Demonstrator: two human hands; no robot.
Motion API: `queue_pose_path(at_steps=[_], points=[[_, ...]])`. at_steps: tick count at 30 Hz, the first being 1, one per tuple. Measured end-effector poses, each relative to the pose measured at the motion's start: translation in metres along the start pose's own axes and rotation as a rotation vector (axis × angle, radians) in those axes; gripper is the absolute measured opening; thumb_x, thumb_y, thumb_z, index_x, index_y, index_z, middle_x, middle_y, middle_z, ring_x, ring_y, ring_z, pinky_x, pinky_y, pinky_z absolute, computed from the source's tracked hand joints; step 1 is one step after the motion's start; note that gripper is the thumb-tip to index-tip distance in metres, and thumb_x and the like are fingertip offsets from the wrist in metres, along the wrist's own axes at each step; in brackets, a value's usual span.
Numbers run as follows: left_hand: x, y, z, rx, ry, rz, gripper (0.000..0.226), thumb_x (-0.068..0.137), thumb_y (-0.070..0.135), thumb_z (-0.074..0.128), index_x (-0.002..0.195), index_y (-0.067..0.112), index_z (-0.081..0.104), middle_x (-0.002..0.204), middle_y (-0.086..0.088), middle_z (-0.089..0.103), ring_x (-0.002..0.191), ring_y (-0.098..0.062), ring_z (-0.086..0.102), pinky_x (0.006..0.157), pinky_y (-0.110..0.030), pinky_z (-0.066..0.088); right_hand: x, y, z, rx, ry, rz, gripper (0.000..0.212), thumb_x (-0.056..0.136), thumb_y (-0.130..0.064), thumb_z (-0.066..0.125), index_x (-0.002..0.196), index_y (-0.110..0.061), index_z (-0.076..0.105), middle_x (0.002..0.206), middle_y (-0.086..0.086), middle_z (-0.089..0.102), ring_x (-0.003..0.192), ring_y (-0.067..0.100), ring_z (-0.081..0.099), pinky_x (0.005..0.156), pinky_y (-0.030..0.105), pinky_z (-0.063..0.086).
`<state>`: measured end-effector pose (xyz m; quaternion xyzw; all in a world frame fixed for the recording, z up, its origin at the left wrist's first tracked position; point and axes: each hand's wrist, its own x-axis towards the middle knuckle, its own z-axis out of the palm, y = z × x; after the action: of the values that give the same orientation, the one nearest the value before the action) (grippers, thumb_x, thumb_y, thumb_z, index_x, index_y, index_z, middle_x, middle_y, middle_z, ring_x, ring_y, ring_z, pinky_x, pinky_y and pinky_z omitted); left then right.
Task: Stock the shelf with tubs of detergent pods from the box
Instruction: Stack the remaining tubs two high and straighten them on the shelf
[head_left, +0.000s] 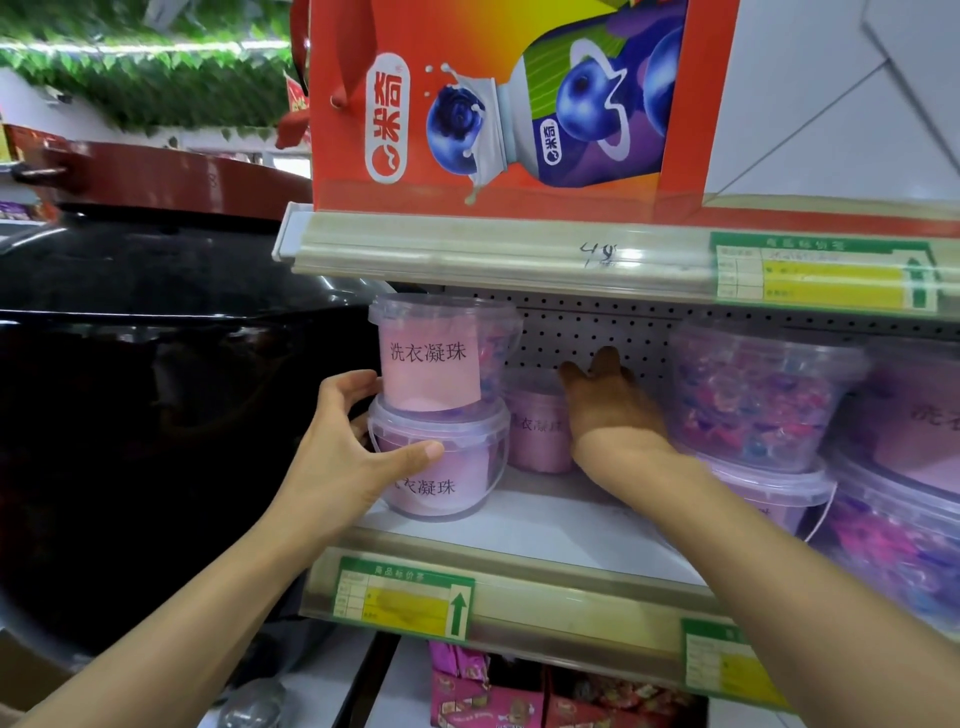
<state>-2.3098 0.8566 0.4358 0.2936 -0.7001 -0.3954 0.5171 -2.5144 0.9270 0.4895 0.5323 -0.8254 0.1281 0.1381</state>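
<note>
Two bare arms are reaching up to a white shelf with green and yellow price tags along its front edge. The left hand is curling around two stacked tubs at the shelf's left end, thumb pressing the lower one. The right hand is lying loose with straight fingers on a tub further back. More tubs are sitting to the right. A dotted back wall is showing behind, and an orange carton is standing above.

White shelf, perforated back. Directly on it: lower tub in the left hand; rear tub touching the right hand; stacked tubs right of both.
</note>
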Motion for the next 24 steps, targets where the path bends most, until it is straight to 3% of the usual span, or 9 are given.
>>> queue_pose_path(at_steps=[4, 9, 18, 24], points=[[0.000, -0.001, 0.000, 0.003, 0.014, -0.003, 0.095, 0.041, 0.044, 0.086, 0.122, 0.031, 0.040, 0.120, 0.025, 0.051, 0.111, 0.000, 0.057, 0.094, -0.032, 0.050, 0.007, -0.004, 0.000, -0.050, 0.024, -0.013, 0.043, 0.095, -0.007, 0.034, 0.137, -0.015, 0.038, 0.133, 0.018, 0.039, 0.125, 0.037, 0.038, 0.091, 0.041, 0.042], [0.000, -0.002, 0.000, 0.008, 0.031, -0.001, 0.076, 0.046, 0.037, 0.088, 0.107, 0.041, 0.043, 0.114, 0.025, 0.055, 0.108, 0.001, 0.059, 0.091, -0.031, 0.051, 0.010, -0.003, 0.004, -0.022, 0.016, -0.051, 0.045, 0.093, -0.003, 0.034, 0.136, -0.015, 0.037, 0.132, 0.019, 0.039, 0.125, 0.037, 0.038, 0.091, 0.041, 0.041], [-0.003, -0.003, -0.001, 0.048, 0.030, -0.010, 0.085, 0.032, 0.046, 0.093, 0.105, 0.038, 0.049, 0.110, 0.012, 0.067, 0.106, -0.003, 0.062, 0.095, -0.038, 0.051, 0.018, -0.010, 0.013, 0.032, 0.061, -0.104, 0.042, 0.094, -0.002, 0.035, 0.134, -0.011, 0.038, 0.131, 0.020, 0.040, 0.125, 0.039, 0.037, 0.091, 0.042, 0.042], [-0.005, -0.003, -0.005, 0.067, 0.054, 0.022, 0.069, 0.033, 0.046, 0.088, 0.093, 0.041, 0.054, 0.105, 0.020, 0.068, 0.102, -0.003, 0.065, 0.096, -0.041, 0.050, 0.022, -0.012, 0.018, 0.065, 0.083, -0.103, 0.034, 0.094, -0.004, 0.037, 0.128, -0.007, 0.040, 0.128, 0.020, 0.041, 0.123, 0.038, 0.038, 0.088, 0.041, 0.042]])
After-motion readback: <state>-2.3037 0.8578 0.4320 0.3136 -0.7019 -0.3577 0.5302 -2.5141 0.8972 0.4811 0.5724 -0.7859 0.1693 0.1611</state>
